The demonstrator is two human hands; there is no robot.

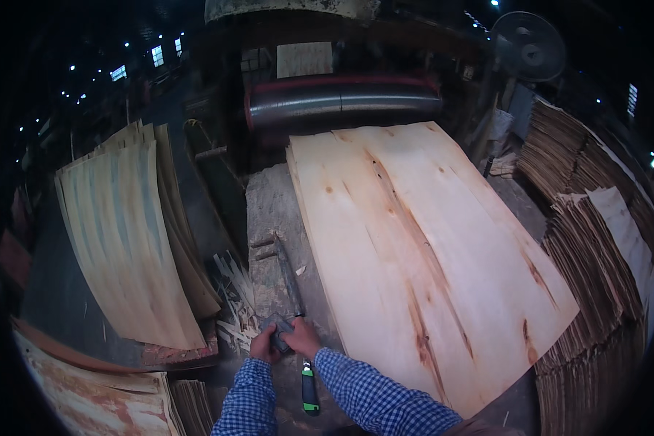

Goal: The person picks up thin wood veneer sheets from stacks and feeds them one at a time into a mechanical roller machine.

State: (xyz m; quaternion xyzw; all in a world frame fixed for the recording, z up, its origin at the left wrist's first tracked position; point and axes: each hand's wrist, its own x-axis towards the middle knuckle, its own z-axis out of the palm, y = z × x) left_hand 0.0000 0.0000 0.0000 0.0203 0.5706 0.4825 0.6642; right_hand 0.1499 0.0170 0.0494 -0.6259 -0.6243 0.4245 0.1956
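Note:
Both of my hands meet at the near end of a worn grey bench (269,196), pinching a small dark grey block (278,325). My left hand (263,346) is closed on the block's left side. My right hand (304,338) is closed on its right side, thumb pressed against it. What exactly the block is I cannot make out. Just below my right wrist lies a knife with a black and green handle (309,392). Beyond my hands a dark metal bar with short prongs (287,272) rests on the bench.
To the right lies a stack of pale wood veneer sheets (414,240) with brown streaks. Behind it sits a shiny metal roller (341,98). More veneer (123,232) leans at left, beside wood splinters (236,291). Tall veneer piles (588,269) and a fan (529,47) stand at right.

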